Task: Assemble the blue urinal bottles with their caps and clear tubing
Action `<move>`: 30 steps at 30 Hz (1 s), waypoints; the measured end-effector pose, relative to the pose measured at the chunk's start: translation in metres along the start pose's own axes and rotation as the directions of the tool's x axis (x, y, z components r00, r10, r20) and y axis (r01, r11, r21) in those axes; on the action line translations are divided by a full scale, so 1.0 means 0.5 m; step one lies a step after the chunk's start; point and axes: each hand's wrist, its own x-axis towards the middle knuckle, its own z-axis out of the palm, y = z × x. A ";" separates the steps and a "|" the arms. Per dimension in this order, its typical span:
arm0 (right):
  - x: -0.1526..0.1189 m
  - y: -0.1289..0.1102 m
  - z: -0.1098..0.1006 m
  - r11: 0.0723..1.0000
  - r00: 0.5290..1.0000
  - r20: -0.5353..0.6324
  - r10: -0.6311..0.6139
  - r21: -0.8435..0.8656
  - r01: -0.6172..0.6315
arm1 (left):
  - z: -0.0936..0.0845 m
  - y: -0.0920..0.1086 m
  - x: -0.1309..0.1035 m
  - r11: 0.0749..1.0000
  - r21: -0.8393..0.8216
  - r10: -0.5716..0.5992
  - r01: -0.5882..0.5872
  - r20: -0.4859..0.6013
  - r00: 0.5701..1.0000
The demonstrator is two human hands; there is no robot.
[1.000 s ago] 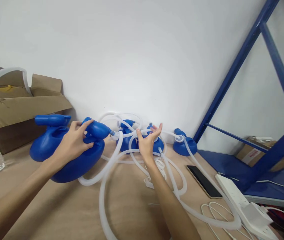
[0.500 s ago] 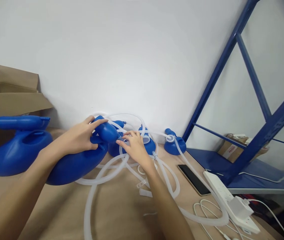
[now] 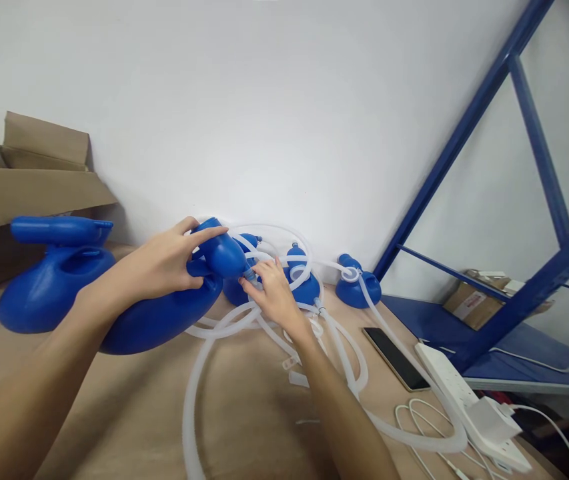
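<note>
My left hand (image 3: pixel 171 257) grips a blue plastic urinal bottle (image 3: pixel 157 320) round its rounded upper part, thumb below and fingers over the top. This bottle is tilted, its narrow tip pointing right and down. At that tip, my right hand (image 3: pixel 273 291) pinches the end of a clear flexible tube (image 3: pixel 253 275) between thumb and fingers. The fingers partly cover the joint, so how far the tube sits on the tip is hard to see. Another blue urinal bottle (image 3: pixel 49 287) stands left of my left forearm. Several more, such as one blue bottle (image 3: pixel 359 291), stand by the wall.
Loops of translucent hose (image 3: pixel 191 400) lie across the table (image 3: pixel 134 413). On the right are a phone (image 3: pixel 395 359), a white power strip (image 3: pixel 464 393) with a plugged charger (image 3: pixel 493 419), and thin cables. A cardboard box (image 3: pixel 39 197) stands left; a blue metal rack (image 3: pixel 464 140) stands right.
The view has shifted slightly, so most things appear further right, and those on the left a little higher. Both hands keep their hold; more of the tube end shows beside my right fingers.
</note>
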 end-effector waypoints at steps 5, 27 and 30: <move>0.001 0.001 -0.004 0.986 0.998 -0.025 0.054 0.160 -0.049 | 0.006 -0.003 0.001 1.000 -0.021 -0.018 0.018 0.012 1.000; 0.000 -0.005 0.003 0.989 0.977 -0.170 0.125 -0.053 -0.136 | 0.028 0.038 0.007 0.976 0.122 -0.174 0.182 -0.072 0.982; -0.006 0.001 0.011 0.977 0.977 -0.191 0.099 -0.169 -0.132 | 0.033 0.043 0.010 0.966 0.135 -0.213 0.222 -0.076 0.974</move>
